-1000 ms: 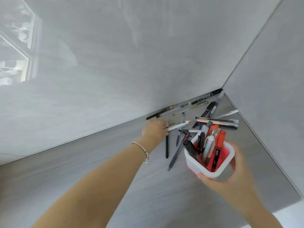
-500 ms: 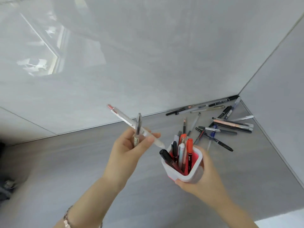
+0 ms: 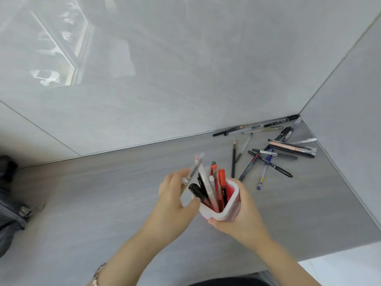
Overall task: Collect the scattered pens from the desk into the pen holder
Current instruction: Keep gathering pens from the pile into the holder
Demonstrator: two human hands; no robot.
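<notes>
My right hand [image 3: 245, 217] holds a white pen holder [image 3: 232, 207] with a pink inside, tilted above the grey desk [image 3: 103, 203]. Several pens stand in it, among them an orange marker [image 3: 222, 182] and a black marker [image 3: 198, 191]. Against the holder's left side, my left hand [image 3: 175, 197] is closed on a blurred grey pen [image 3: 190, 174] and a white pen with a pink end [image 3: 201, 164]. The white pen's lower end reaches into the holder. Scattered pens [image 3: 274, 153] lie in the desk's far right corner, some along the back wall.
Glossy grey walls close the desk at the back [image 3: 185, 79] and right [image 3: 350, 120]. A dark bag [image 3: 9, 207] lies at the left edge. The desk's front edge [image 3: 334, 251] runs at lower right, with pale floor beyond it.
My left hand took two pens from the pile, lifted them, and has now brought them down to the holder. The holder came nearer and more upright; the view swung left.
</notes>
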